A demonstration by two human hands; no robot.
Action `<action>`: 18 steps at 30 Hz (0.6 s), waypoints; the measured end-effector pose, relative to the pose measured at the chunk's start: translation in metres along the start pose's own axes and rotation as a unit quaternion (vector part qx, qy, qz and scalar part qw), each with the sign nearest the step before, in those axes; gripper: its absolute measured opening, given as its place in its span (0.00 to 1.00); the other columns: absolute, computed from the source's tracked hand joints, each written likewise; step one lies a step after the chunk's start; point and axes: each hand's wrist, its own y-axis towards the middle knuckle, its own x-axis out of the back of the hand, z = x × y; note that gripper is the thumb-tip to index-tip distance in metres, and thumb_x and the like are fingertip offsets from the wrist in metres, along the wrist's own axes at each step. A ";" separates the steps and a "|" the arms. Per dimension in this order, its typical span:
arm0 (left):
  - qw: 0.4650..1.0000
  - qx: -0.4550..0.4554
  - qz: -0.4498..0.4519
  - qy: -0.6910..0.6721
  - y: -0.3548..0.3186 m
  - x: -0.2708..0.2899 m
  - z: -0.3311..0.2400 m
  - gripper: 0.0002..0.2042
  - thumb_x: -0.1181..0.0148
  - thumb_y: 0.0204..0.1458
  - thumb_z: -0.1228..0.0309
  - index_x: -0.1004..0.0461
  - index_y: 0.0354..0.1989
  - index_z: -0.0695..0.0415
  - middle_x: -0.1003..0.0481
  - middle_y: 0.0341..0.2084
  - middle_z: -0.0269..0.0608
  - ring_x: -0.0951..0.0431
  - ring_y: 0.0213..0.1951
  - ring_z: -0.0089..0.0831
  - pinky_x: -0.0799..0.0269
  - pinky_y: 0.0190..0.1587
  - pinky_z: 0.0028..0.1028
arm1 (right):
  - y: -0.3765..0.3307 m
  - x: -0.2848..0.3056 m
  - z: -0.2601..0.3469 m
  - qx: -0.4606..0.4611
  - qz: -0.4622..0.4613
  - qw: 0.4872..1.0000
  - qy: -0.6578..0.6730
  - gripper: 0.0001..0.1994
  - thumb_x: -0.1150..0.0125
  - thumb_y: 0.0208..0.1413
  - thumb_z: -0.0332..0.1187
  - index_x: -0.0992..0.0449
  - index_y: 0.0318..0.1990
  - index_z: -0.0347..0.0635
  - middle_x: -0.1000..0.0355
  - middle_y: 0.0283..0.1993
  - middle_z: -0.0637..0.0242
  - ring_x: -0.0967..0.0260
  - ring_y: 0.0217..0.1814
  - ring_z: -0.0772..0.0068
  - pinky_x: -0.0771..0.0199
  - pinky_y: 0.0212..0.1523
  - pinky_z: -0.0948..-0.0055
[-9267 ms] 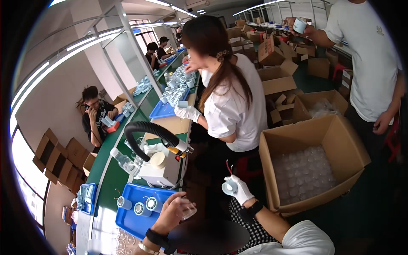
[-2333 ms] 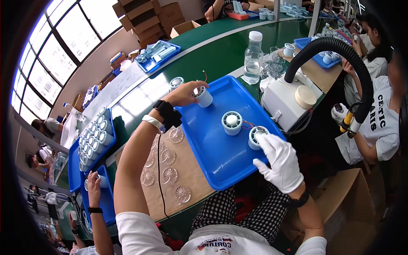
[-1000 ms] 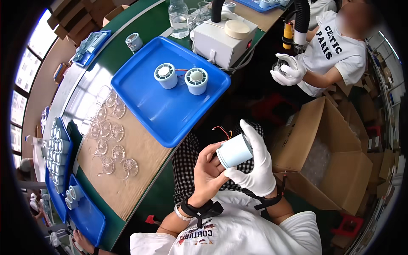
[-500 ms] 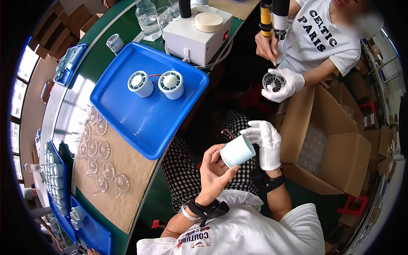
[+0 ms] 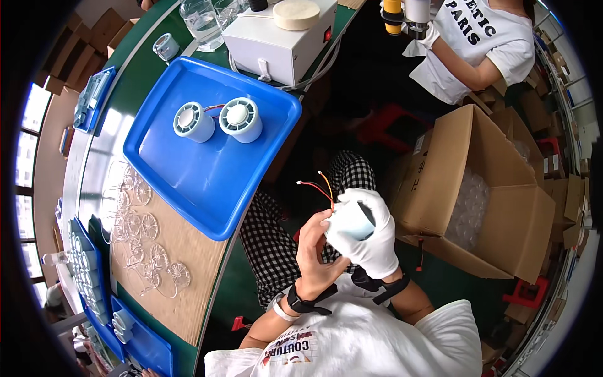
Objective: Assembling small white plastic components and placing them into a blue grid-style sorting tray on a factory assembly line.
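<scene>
A pale blue cylindrical housing (image 5: 353, 221) is held in front of my lap, tilted, with its dark open end to the right. My gloved right hand (image 5: 377, 242) is wrapped around its side and covers much of it. The bare fingers of my left hand (image 5: 314, 248) grip its left end, partly hidden behind it. From that end thin red and yellow wires (image 5: 328, 188) stick up, tipped with small white connectors. Two similar pale blue fan units (image 5: 241, 119) with slotted tops stand in the blue tray (image 5: 207, 182) on my left.
Clear plastic wheel-shaped parts (image 5: 151, 226) lie on brown board beside the tray. A grey-white box-shaped device (image 5: 276, 44) stands behind it. On my right is an open carton (image 5: 440, 176) holding clear plastic pieces. A co-worker (image 5: 477, 50) sits beyond; a yellow-and-black tool (image 5: 392, 16) hangs there.
My right hand has gone from open beside the housing to wrapped around it. The wires have turned up into clearer view. The co-worker's hands have moved up behind the hanging tools.
</scene>
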 end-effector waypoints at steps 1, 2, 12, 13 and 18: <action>0.999 -0.015 0.005 0.028 -0.003 0.002 0.004 0.35 0.36 0.30 0.85 0.44 0.51 0.61 0.42 0.52 0.53 0.34 0.51 0.40 0.33 0.51 0.32 | 0.002 0.000 -0.003 -0.002 0.000 1.000 0.001 0.17 0.41 0.45 0.28 0.34 0.44 0.36 0.33 0.45 0.60 0.31 0.38 0.73 0.30 0.41 0.75; 0.998 -0.029 0.010 0.057 -0.005 0.004 0.008 0.34 0.36 0.30 0.85 0.44 0.51 0.61 0.42 0.52 0.53 0.34 0.51 0.40 0.33 0.50 0.32 | 0.006 0.001 -0.007 0.004 0.025 1.000 -0.014 0.16 0.41 0.46 0.28 0.34 0.43 0.36 0.32 0.42 0.60 0.31 0.36 0.72 0.30 0.39 0.74; 0.999 0.007 -0.007 0.042 -0.017 0.015 0.012 0.33 0.37 0.31 0.85 0.42 0.50 0.61 0.40 0.50 0.52 0.32 0.49 0.38 0.31 0.49 0.30 | 0.032 0.029 -0.029 -0.282 0.018 0.950 0.134 0.07 0.54 0.53 0.24 0.31 0.38 0.36 0.29 0.32 0.63 0.30 0.31 0.76 0.28 0.34 0.75; 0.998 0.017 -0.009 0.052 -0.017 0.016 0.013 0.33 0.37 0.31 0.85 0.43 0.50 0.61 0.40 0.49 0.52 0.32 0.49 0.37 0.31 0.50 0.30 | 0.030 0.033 -0.027 -0.282 0.022 0.950 0.134 0.07 0.54 0.53 0.24 0.31 0.38 0.36 0.29 0.32 0.63 0.30 0.31 0.76 0.28 0.34 0.75; 0.994 0.101 -0.026 0.000 -0.017 0.017 0.008 0.32 0.37 0.34 0.84 0.44 0.51 0.63 0.39 0.48 0.50 0.32 0.49 0.36 0.31 0.50 0.30 | 0.002 0.038 -0.015 0.096 0.044 0.984 -0.146 0.09 0.53 0.53 0.27 0.31 0.41 0.38 0.30 0.38 0.59 0.30 0.35 0.67 0.28 0.39 0.71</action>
